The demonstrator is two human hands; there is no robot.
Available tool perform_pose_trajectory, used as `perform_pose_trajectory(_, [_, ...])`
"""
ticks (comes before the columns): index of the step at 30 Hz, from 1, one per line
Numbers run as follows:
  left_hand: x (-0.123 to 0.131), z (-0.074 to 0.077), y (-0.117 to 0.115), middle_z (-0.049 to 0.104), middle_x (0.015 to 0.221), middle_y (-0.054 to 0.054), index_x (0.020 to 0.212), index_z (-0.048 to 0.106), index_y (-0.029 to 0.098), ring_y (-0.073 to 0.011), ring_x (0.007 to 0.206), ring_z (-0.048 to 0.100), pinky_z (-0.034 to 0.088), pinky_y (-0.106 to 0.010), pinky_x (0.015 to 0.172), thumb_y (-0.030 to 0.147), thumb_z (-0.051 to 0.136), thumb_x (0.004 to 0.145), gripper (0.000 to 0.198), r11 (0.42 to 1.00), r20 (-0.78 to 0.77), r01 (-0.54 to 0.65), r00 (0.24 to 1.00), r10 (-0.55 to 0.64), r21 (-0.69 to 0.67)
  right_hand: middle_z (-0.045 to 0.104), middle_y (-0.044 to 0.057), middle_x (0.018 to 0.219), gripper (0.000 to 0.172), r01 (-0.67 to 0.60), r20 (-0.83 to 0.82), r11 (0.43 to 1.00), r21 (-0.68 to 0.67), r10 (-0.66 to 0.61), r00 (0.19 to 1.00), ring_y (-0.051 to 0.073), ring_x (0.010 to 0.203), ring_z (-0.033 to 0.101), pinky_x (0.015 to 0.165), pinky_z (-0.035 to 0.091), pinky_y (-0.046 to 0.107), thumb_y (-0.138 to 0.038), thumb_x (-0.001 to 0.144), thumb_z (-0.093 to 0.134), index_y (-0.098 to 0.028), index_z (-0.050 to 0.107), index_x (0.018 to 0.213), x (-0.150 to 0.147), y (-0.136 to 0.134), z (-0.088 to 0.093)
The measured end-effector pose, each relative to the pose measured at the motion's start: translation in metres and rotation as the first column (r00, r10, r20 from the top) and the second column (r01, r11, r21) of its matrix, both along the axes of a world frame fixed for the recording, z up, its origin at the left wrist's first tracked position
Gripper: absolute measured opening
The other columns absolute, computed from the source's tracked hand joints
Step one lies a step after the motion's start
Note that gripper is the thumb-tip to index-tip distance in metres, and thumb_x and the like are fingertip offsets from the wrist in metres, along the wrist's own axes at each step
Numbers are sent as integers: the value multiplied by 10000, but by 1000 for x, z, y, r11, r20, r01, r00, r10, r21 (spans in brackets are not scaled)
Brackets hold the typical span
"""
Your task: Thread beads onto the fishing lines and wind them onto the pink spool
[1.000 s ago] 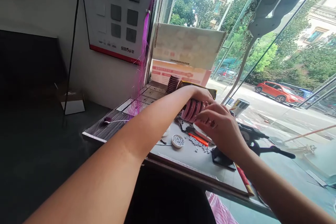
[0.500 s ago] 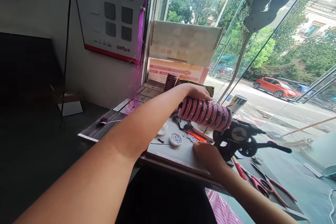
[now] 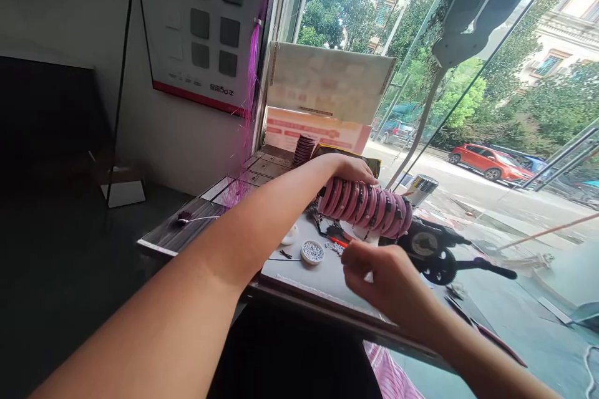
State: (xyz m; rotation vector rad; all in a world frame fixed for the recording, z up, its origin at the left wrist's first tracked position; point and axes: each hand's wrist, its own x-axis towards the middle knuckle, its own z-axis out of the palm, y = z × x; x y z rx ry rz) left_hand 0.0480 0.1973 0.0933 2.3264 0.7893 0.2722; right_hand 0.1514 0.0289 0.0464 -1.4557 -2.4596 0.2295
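A thick roll of pink rings [image 3: 365,207], strung with dark strips and small pale beads, is mounted on a black hand-cranked device [image 3: 437,255]. My left hand [image 3: 354,168] reaches over its far side, fingers curled against the upper edge and partly hidden. In front of the roll, my right hand [image 3: 374,265] is raised above the board with thumb and fingers pinched together. Anything between those fingertips is too small to see. Just left of them are loose silvery beads [image 3: 335,247], an orange-handled tool [image 3: 337,241] and a small white dish of beads [image 3: 312,252].
A dark stack of rings [image 3: 304,149] stands at the back beside the window. Behind the crank device is a metal can [image 3: 422,187]. Purple strands [image 3: 253,68] hang at the left. Red-handled pliers [image 3: 500,344] lie at the right, partly covered by my right forearm.
My right hand has lifted from the loose beads toward the roll, its fingers now pinched. Its forearm covers more of the tools at right. My left hand stays at the roll.
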Motion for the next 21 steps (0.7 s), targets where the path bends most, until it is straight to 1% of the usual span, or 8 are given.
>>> perform_pose_trajectory(2, [0,0,2,627,1013,-37,1018,602,124,-169,930,524,404,-248,822,327,457,760,358,1000,10,3,1000,-3,0,579,-23,560,72,9,-183,1000,20,-5,983,87,504,509,500,401,185,-174,676,494,-166,563,657,-3,9,24])
perform_pose_trajectory(3, [0,0,3,635,984,-29,997,613,131,-169,920,526,406,-250,818,314,468,748,341,1000,11,9,1000,-9,-3,598,-15,586,81,31,-244,998,50,-18,970,94,520,521,505,408,192,-190,679,505,-164,582,674,-4,17,33])
perform_pose_trajectory(4, [0,0,3,645,943,-17,968,625,139,-167,902,530,410,-251,811,287,481,732,313,1000,10,17,1000,-17,-8,617,-6,613,95,57,-283,995,87,-31,959,103,535,531,513,415,204,-209,677,522,-163,604,693,-4,27,39])
perform_pose_trajectory(6, [0,1,4,658,837,6,902,647,150,-162,850,542,423,-253,785,209,499,690,265,999,2,36,999,-36,-26,642,10,659,129,73,-323,989,131,-27,946,118,561,543,541,429,232,-246,666,551,-164,636,720,-6,47,45])
perform_pose_trajectory(9, [0,2,4,650,707,13,859,658,144,-162,780,551,438,-271,754,140,491,660,260,997,-4,55,998,-55,-60,652,23,688,147,16,-337,996,86,14,941,134,597,552,575,441,261,-278,652,576,-163,649,706,-8,66,41])
perform_pose_trajectory(12, [0,1,6,642,650,11,867,663,148,-178,760,555,445,-306,749,142,492,657,270,993,4,61,998,-61,-97,647,21,703,145,-10,-357,998,61,31,934,136,611,552,586,442,272,-280,651,579,-163,647,702,-10,70,34])
perform_pose_trajectory(18, [2,-2,7,653,668,29,905,660,174,-187,809,550,431,-316,784,53,491,624,350,984,40,67,997,-61,-163,635,20,712,135,34,-288,988,152,11,957,137,615,533,597,429,284,-251,655,565,-169,651,718,-13,69,30])
perform_pose_trajectory(21, [1,-2,8,648,709,37,894,652,172,-178,851,539,421,-304,816,29,507,657,313,977,70,71,996,-58,-202,609,21,701,130,27,-211,979,203,16,977,135,621,517,596,421,276,-231,668,544,-169,653,704,-15,70,30])
